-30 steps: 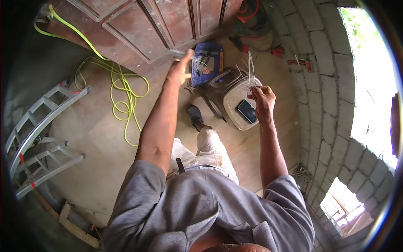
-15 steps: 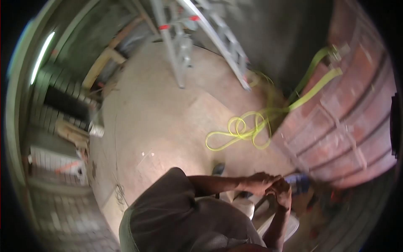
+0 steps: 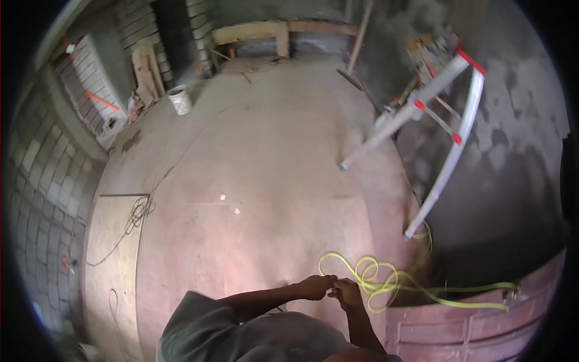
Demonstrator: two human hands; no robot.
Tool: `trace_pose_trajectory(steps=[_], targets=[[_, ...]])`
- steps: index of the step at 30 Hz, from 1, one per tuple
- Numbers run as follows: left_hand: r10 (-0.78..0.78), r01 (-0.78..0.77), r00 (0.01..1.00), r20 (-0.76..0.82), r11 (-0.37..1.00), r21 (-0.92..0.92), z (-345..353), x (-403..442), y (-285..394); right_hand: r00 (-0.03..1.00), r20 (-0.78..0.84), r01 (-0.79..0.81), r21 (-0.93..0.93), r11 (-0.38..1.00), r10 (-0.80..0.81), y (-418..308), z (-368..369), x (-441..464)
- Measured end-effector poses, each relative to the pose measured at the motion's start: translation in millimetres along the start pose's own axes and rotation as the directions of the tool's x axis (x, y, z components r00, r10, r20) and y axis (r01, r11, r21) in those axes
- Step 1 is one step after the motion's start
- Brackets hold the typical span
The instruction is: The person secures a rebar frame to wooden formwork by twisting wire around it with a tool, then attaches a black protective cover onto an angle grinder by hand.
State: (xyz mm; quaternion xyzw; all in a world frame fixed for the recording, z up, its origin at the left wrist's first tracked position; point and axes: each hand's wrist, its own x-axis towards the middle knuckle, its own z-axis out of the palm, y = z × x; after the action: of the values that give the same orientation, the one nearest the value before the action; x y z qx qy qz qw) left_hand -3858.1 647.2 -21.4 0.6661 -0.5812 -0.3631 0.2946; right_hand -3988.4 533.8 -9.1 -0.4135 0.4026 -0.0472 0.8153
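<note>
Both hands meet in front of my body at the lower middle of the view. My left hand (image 3: 316, 288) is closed, its fingertips pressed toward the other hand. My right hand (image 3: 348, 294) is closed too, right beside it. Something small and pale shows between the fingers, too small to make out. Loops of a yellow-green hose (image 3: 377, 274) lie on the floor just beyond and to the right of the hands.
An aluminium ladder (image 3: 449, 130) with red fittings stands at the right. A reddish panelled door (image 3: 470, 332) is at lower right. Farther off are a white bucket (image 3: 180, 100) and wooden boards (image 3: 145, 72). A tangled cable (image 3: 140, 212) crosses a plywood sheet (image 3: 114, 241).
The view has swung away from the container, phone and blue packet toward the open floor and ladder. The hands, wide apart at first, have come together.
</note>
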Motion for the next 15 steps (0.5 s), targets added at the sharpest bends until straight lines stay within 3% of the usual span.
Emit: trace_pose_trajectory(steps=[1,4,7,8,11,15], targets=[[-0.082,0.082,0.997,0.007,0.996,0.027,-24.8,-12.9,-18.2,0.999,0.032,-0.029,-0.046,0.998,0.031,-8.1,30.1,15.6],[-0.215,0.227,0.960,-0.182,0.973,0.048,-90.9,-40.1,-43.3,0.993,0.112,-0.015,-0.149,0.989,0.032,-12.3,91.9,86.5],[-0.309,0.290,0.873,-0.377,0.951,-0.107,-117.5,-38.4,-84.6,0.990,0.142,0.003,-0.196,0.981,0.025,-35.1,141.1,133.2],[-0.413,0.389,0.838,-0.357,0.910,-0.140,-136.7,-34.9,-83.0,0.988,0.152,0.013,-0.243,0.970,0.025,-42.1,155.1,152.2],[-0.432,0.399,0.769,-0.471,0.900,-0.175,-175.5,-18.4,-122.0,0.979,0.198,0.022,-0.310,0.951,0.042,-59.7,186.2,205.9],[-0.500,0.497,0.757,-0.421,0.859,-0.127,-254.0,12.6,-186.7,0.947,0.288,-0.037,-0.332,0.942,0.139,-111.2,239.8,286.8]])
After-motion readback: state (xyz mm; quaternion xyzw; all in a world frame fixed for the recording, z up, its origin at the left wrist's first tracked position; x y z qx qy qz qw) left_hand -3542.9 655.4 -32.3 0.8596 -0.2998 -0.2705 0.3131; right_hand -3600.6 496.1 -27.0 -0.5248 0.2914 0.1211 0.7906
